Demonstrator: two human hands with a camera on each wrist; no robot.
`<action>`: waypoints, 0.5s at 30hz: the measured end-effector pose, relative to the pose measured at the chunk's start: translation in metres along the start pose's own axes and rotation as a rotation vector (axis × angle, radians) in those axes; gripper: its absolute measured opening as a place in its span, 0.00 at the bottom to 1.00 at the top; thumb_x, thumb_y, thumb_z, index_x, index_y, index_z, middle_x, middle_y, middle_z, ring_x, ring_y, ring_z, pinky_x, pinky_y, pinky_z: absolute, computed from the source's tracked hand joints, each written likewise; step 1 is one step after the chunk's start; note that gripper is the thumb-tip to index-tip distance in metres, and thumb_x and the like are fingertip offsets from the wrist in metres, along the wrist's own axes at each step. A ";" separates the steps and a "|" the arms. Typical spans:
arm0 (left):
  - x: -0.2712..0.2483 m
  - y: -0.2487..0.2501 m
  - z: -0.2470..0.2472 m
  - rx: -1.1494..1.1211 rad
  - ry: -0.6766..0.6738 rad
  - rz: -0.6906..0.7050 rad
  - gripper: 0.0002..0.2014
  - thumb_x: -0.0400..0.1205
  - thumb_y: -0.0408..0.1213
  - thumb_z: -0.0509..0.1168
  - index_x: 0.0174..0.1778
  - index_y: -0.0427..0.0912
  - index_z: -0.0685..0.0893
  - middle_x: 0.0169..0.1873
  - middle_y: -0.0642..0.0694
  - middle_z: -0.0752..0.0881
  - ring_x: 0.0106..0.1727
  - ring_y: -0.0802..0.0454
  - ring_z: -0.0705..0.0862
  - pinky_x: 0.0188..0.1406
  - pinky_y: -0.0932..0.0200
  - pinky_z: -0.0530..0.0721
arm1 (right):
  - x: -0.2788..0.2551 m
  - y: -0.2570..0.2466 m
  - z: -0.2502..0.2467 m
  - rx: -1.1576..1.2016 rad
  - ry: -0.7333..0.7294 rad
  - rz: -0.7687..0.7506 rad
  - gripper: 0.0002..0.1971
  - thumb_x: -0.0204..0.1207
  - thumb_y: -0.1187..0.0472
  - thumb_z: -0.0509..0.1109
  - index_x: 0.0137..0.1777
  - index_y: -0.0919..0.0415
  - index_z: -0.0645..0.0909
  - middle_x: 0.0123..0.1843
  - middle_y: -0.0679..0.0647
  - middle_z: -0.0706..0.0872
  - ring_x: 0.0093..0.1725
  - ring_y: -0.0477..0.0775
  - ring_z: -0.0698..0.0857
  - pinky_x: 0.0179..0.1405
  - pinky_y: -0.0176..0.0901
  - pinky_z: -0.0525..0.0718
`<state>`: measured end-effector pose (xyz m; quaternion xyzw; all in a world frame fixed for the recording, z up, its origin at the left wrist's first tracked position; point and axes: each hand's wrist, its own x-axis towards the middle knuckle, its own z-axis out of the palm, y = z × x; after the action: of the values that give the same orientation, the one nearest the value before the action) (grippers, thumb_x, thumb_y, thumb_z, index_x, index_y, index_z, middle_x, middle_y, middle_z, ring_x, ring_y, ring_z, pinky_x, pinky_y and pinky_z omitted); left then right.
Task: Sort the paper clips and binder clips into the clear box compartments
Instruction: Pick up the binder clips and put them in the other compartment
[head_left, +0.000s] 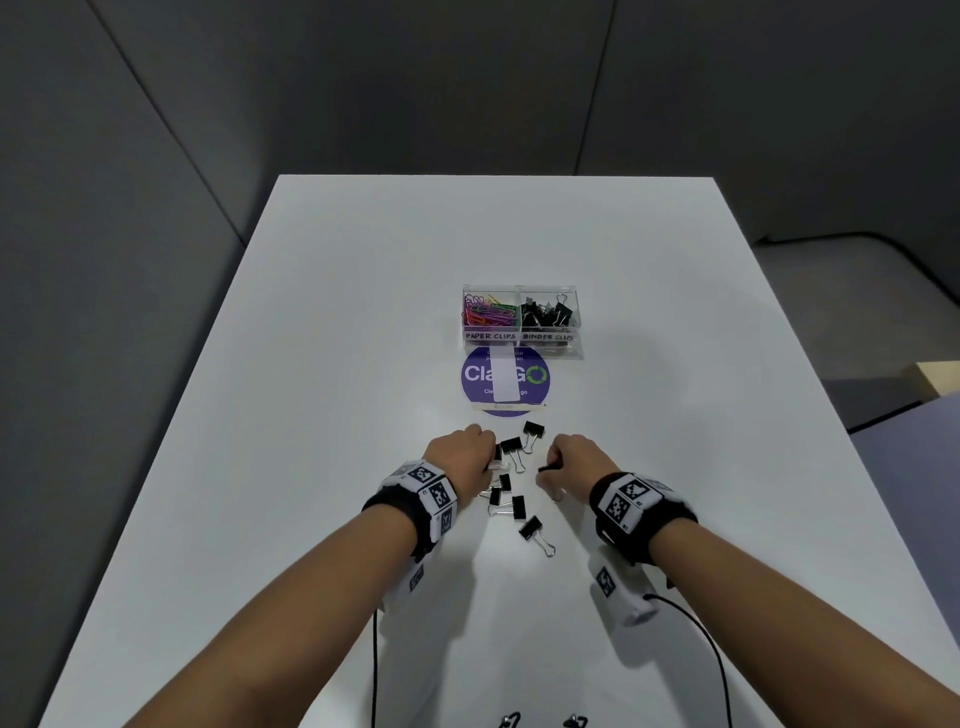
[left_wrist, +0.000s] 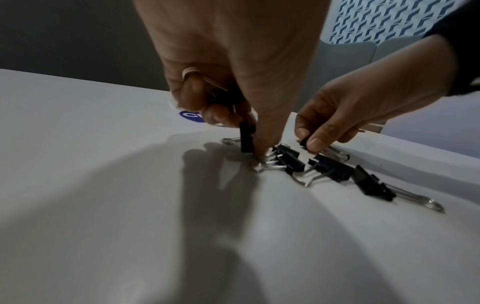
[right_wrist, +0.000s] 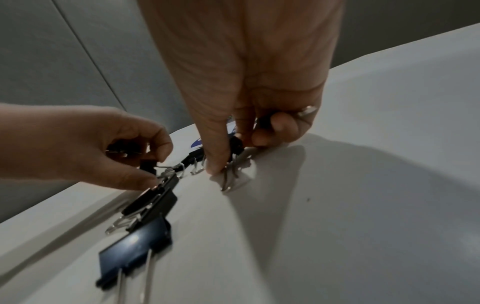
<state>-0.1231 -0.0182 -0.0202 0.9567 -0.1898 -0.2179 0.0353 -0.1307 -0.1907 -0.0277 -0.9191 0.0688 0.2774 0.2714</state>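
The clear box (head_left: 519, 336) stands mid-table, with coloured paper clips (head_left: 488, 314) in its left compartment and black binder clips (head_left: 548, 314) in its right one. Several loose black binder clips (head_left: 511, 447) lie on the white table between my hands. My left hand (head_left: 485, 457) is curled, holding a binder clip in its palm and pinching another binder clip (left_wrist: 245, 139) that stands upright on the table. My right hand (head_left: 550, 467) pinches a binder clip (right_wrist: 235, 148) against the table, and its curled fingers (right_wrist: 280, 127) hold something dark.
A round purple sticker (head_left: 504, 379) lies flat between the box and the loose clips. Thin black cables (head_left: 374, 665) hang from both wrist cameras. The table edges fall away left and right, and grey walls stand behind. Two small metal items (head_left: 511, 719) show at the near edge.
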 end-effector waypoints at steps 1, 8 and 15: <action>0.000 0.001 0.001 0.008 -0.013 0.006 0.14 0.84 0.37 0.57 0.64 0.37 0.75 0.62 0.40 0.79 0.61 0.41 0.81 0.53 0.51 0.80 | 0.000 0.001 0.000 0.005 -0.004 -0.005 0.13 0.62 0.68 0.71 0.33 0.57 0.67 0.41 0.55 0.77 0.40 0.55 0.74 0.27 0.41 0.67; -0.006 -0.006 0.005 -0.091 -0.044 0.004 0.14 0.83 0.38 0.56 0.62 0.35 0.74 0.61 0.39 0.78 0.59 0.39 0.82 0.54 0.52 0.80 | -0.001 0.008 -0.002 0.011 -0.014 -0.077 0.18 0.72 0.73 0.60 0.28 0.54 0.61 0.38 0.55 0.73 0.40 0.55 0.72 0.28 0.37 0.65; -0.005 -0.024 -0.020 -0.133 0.011 -0.058 0.13 0.84 0.36 0.56 0.61 0.34 0.73 0.60 0.37 0.80 0.56 0.36 0.83 0.50 0.49 0.79 | 0.012 -0.007 -0.018 -0.079 0.018 -0.155 0.11 0.73 0.76 0.60 0.41 0.59 0.75 0.50 0.62 0.78 0.46 0.56 0.76 0.45 0.42 0.71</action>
<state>-0.1106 0.0059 -0.0033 0.9585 -0.1468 -0.2258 0.0935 -0.1108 -0.1940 -0.0186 -0.9340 -0.0113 0.2499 0.2551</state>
